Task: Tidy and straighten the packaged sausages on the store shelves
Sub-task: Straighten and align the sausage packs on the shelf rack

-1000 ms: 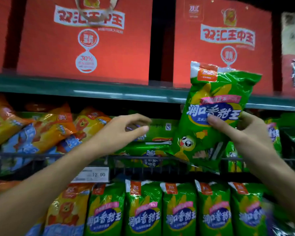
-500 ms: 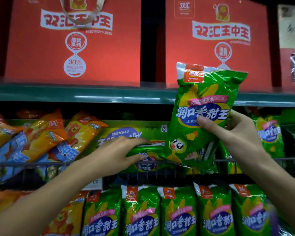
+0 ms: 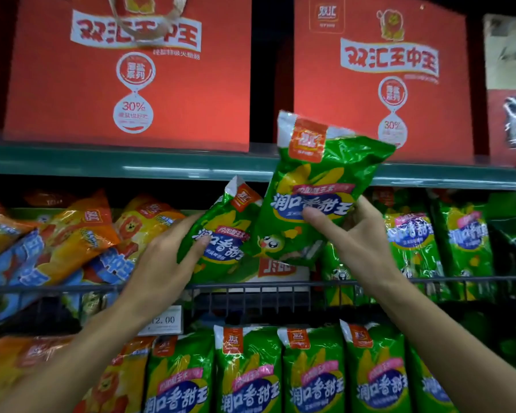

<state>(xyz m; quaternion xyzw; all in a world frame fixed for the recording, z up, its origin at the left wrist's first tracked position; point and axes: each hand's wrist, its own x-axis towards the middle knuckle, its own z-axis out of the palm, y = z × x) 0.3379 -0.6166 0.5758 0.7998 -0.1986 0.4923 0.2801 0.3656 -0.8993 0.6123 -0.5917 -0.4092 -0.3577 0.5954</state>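
Left hand [image 3: 164, 263] grips green pack [image 3: 221, 234] | right hand [image 3: 355, 234] grips raised pack [image 3: 319, 180]

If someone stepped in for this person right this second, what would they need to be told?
Left hand: grips a tilted green pack on the middle shelf, behind the wire rail.
Right hand: holds a second green pack up in front of the shelf, upright and slightly tilted.
Done: the lower row of green packs stands upright and the green packs at right look orderly.
Left: seat both held packs upright in the middle gap, then straighten the leaning orange packs at left.
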